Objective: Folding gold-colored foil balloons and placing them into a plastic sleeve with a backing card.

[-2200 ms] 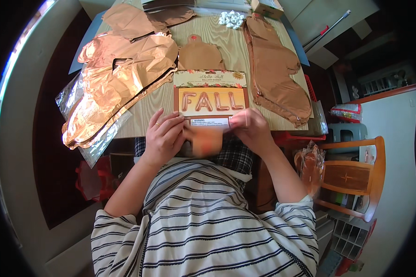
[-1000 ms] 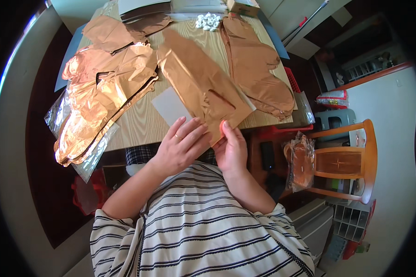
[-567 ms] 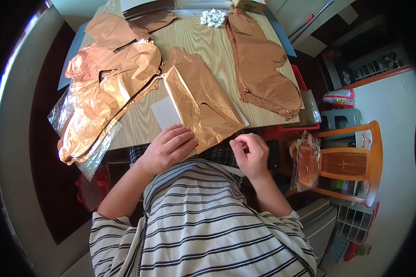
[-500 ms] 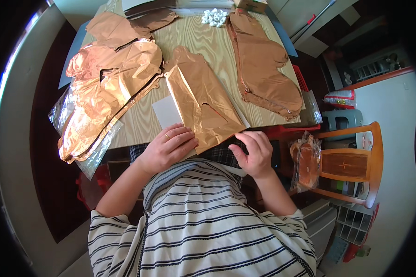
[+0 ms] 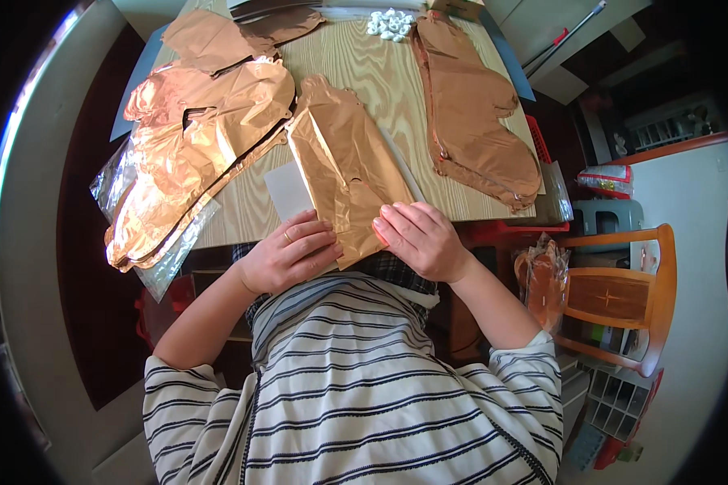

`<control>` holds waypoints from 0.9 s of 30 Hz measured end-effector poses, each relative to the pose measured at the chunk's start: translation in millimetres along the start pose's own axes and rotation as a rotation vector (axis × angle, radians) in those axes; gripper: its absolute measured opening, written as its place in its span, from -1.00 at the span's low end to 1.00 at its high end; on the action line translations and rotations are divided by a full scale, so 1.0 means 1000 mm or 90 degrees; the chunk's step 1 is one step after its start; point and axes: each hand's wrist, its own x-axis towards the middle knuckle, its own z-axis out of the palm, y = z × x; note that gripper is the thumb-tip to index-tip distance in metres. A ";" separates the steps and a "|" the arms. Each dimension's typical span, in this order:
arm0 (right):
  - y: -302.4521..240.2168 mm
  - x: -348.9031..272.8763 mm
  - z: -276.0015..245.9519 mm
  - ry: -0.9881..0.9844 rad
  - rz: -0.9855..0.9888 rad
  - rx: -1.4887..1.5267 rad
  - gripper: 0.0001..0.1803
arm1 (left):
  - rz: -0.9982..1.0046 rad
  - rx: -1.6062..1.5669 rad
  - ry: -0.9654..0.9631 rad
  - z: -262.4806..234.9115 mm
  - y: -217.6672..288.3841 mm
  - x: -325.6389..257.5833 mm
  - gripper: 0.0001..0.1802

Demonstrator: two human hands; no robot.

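A flat, rose-gold foil balloon (image 5: 344, 153), folded into a long strip, lies in front of me and reaches over the table's near edge. A white card (image 5: 287, 190) shows beside it, partly under the foil. My left hand (image 5: 291, 255), a ring on one finger, is closed over the balloon's lower left edge; its thumb is hidden. My right hand (image 5: 425, 241) grips the lower right edge, fingertips bent over the foil. Left of these lies a heap of shiny foil balloons (image 5: 210, 137), partly on clear plastic bags (image 5: 174, 263). More foil balloons (image 5: 473, 105) lie flat on the right.
The wood-grain table (image 5: 352, 52) holds a small pile of white pieces (image 5: 390, 25) at the back. More brown foil (image 5: 206, 40) lies far left. To my right stands a wooden chair (image 5: 659, 299), a plastic-bagged orange-brown item (image 5: 544, 279) hanging at it.
My right hand has moved left and closed on the balloon's right edge, folding its lower right corner inward. My left hand stays on the left edge. The view has shifted slightly.
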 end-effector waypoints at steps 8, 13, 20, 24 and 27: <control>0.002 0.006 -0.007 -0.002 -0.005 -0.042 -0.69 | 0.020 -0.005 0.035 -0.001 -0.004 0.007 -0.56; 0.013 0.014 -0.028 -0.015 0.033 -0.129 -0.68 | -0.089 0.047 -0.019 -0.027 -0.004 0.055 -0.50; -0.002 0.016 -0.016 -0.026 0.036 -0.132 -0.68 | -0.112 0.242 0.035 0.001 0.029 0.083 -0.52; -0.004 0.021 -0.019 -0.041 0.038 -0.134 -0.68 | -0.076 0.245 0.009 0.005 0.022 0.069 -0.65; -0.004 0.019 -0.022 -0.038 0.038 -0.139 -0.68 | -0.063 0.283 0.046 -0.015 0.022 0.056 -0.63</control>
